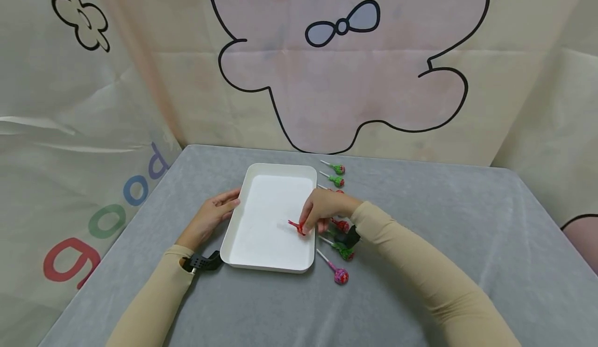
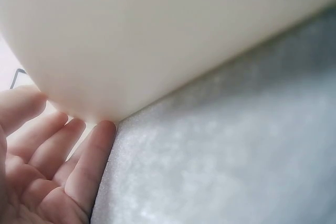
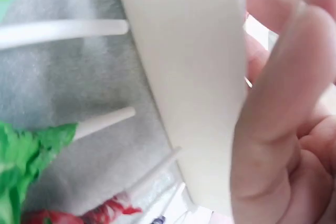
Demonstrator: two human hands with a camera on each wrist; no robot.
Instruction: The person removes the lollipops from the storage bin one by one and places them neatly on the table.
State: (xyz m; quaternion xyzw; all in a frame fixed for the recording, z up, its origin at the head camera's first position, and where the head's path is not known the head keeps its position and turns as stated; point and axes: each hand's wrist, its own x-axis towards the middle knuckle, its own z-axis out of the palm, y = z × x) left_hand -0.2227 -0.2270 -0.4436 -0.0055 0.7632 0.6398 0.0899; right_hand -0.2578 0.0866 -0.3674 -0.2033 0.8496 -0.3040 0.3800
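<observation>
My right hand (image 1: 322,207) pinches a red-wrapped lollipop (image 1: 301,229) between thumb and fingertips, over the right part of a white rectangular tray (image 1: 268,269). In the right wrist view the fingers (image 3: 273,114) curve over the tray's side wall (image 3: 184,72), and the held lollipop is hidden there. My left hand (image 1: 212,217) touches the tray's left side. In the left wrist view its fairly straight fingers (image 2: 92,166) rest with their tips against the outer wall (image 2: 131,40).
Along the tray's right side lie several lollipops: green ones (image 1: 337,181) at the far end, a red one (image 1: 342,225), a green one (image 1: 345,253), and a pink-purple one (image 1: 341,276) nearest. Grey cloth (image 1: 444,222) covers the table. A printed curtain (image 1: 397,87) hangs behind.
</observation>
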